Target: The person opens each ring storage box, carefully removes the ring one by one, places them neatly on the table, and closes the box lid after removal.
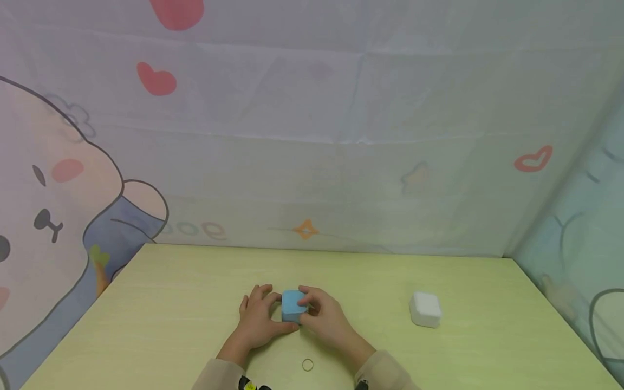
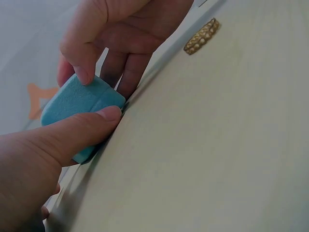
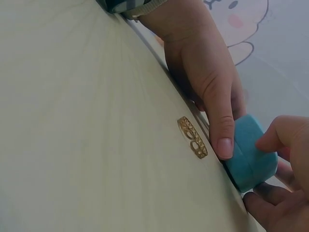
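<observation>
A small light-blue ring box [image 1: 291,304] with rounded corners and a seam around it sits on the table between both hands. My left hand [image 1: 263,319] holds it from the left, the thumb along its near side at the seam. From the right my right hand [image 1: 324,317] grips the box, fingertips on its top and side. In the left wrist view the lid of the box [image 2: 72,101] appears closed. A gold openwork ring [image 3: 192,137] lies on the table on the near side of the box, untouched by either hand.
A white rounded box [image 1: 426,309] stands on the table to the right, apart from the hands. The pale yellow-green table [image 1: 195,281] meets a printed cloth backdrop [image 1: 292,108] at its far edge. Another cloth panel [image 1: 580,249] hangs on the right.
</observation>
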The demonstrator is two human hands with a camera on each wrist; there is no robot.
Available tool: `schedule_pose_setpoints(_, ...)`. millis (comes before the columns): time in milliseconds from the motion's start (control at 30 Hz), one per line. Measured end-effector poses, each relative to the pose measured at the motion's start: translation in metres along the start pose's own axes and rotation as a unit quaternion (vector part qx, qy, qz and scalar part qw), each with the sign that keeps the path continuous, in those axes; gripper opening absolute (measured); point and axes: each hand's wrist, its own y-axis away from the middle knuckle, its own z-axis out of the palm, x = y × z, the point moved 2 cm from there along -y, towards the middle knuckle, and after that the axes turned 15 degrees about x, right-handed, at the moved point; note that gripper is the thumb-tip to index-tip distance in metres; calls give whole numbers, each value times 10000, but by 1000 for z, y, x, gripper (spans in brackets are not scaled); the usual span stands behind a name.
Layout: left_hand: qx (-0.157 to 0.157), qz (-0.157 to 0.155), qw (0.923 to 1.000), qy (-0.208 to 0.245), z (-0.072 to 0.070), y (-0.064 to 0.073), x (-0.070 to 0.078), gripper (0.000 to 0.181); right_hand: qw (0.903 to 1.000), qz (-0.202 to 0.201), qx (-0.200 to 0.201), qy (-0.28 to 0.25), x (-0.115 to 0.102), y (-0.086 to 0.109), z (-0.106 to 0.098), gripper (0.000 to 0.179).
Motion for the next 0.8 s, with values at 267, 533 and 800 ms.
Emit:
schedule_pose_setpoints(267,1,0,10000,3,0,1,0,62,10000,39,-45,-75,0,1,0,17)
schedule_pose_setpoints(533,-16,-24,10000,40,0,1,2,62,9999,-3,-96,-81,1,1,-1,17)
schedule_pose_setpoints(800,-19,-17,10000,-50,1,0,-1,65,9999,-97,-83,45,1,0,-1,18)
